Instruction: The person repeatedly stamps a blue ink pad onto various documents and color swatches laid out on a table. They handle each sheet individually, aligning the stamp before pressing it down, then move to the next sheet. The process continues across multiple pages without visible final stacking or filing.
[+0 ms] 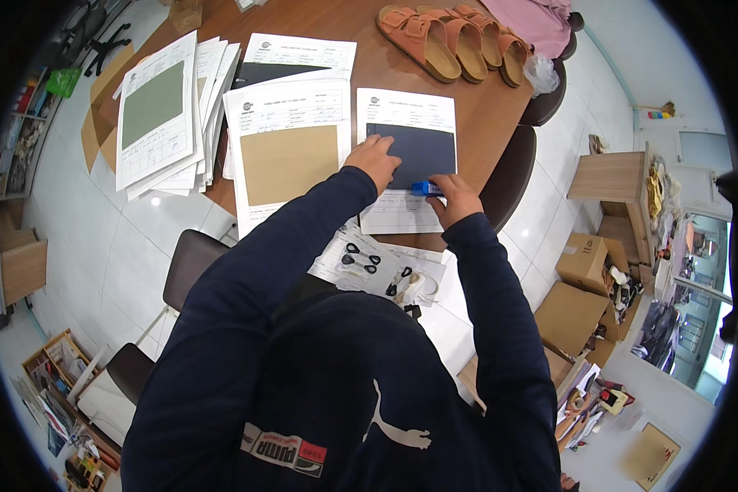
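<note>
A white printed form lies on the table in front of me, with a dark navy swatch on it. My left hand rests on the swatch's left side, fingers laid over it and holding nothing. At the swatch's lower right edge, my right hand grips a small blue block-shaped tool; its exact kind is unclear. Just left of this form is another sheet with a tan swatch. Below, near my body, sheets carry several black-and-white looped pieces.
A stack of forms topped by a green swatch sits at the left table edge. Orange sandals and pink cloth lie at the far right. Dark chairs surround the wooden table. Cardboard boxes stand on the right.
</note>
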Demonstrator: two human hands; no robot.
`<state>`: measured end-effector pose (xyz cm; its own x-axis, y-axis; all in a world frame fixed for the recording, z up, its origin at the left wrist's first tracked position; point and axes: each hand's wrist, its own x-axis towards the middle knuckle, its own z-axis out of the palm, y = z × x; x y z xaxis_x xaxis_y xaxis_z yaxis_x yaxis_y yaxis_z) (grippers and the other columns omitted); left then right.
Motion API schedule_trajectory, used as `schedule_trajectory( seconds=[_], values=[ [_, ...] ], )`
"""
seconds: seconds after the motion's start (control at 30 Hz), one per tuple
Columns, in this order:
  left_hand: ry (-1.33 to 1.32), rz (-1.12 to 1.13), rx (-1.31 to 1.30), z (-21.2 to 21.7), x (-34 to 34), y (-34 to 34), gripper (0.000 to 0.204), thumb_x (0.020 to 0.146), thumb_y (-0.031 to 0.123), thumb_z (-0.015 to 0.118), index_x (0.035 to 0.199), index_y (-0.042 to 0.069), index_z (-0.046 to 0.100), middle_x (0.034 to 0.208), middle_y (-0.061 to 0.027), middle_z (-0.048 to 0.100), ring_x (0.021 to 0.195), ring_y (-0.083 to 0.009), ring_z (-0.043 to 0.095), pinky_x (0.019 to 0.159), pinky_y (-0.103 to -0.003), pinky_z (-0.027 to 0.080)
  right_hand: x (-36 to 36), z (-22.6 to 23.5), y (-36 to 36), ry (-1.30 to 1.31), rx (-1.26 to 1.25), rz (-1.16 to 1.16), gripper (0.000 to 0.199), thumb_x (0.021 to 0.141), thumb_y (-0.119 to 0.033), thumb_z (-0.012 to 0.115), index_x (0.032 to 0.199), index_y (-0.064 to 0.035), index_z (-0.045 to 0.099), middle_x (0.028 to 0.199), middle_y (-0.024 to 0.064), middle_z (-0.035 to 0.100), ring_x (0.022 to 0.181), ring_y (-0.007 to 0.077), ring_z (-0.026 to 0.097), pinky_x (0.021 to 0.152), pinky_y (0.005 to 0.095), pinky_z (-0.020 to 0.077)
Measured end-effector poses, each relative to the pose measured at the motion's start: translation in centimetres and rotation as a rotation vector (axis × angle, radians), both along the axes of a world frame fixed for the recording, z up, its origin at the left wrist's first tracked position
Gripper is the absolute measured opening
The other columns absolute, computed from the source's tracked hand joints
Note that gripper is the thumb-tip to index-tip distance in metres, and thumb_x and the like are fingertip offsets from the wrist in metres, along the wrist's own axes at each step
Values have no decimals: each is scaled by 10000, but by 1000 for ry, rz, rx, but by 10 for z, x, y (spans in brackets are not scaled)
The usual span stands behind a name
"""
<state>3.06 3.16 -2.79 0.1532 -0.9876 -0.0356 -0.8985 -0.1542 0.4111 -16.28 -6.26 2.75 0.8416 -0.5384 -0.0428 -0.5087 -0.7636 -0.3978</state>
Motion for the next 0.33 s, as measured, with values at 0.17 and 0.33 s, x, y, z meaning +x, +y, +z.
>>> schedule_trajectory(
  seconds=[0.17, 0.33],
  values=[
    [9, 18, -6, -2, -1, 0, 347, 780, 175, 724, 1124, 130, 705, 1357, -173, 488, 1273, -339, 416, 1067, -387, 371, 12, 5, -6, 89, -34, 131, 343, 784, -100, 713, 1111, -92, 611, 1019, 118, 627, 935, 330, 623, 809, 398, 517],
    [30, 17, -14, -2, 1, 0, 351, 789, 174, 719, 1137, 130, 700, 1384, -162, 471, 1292, -338, 402, 1082, -379, 355, 19, 8, -2, 142, -15, 121, 339, 790, -100, 711, 1114, -89, 612, 1055, 124, 630, 961, 333, 624, 828, 388, 513]
  ],
)
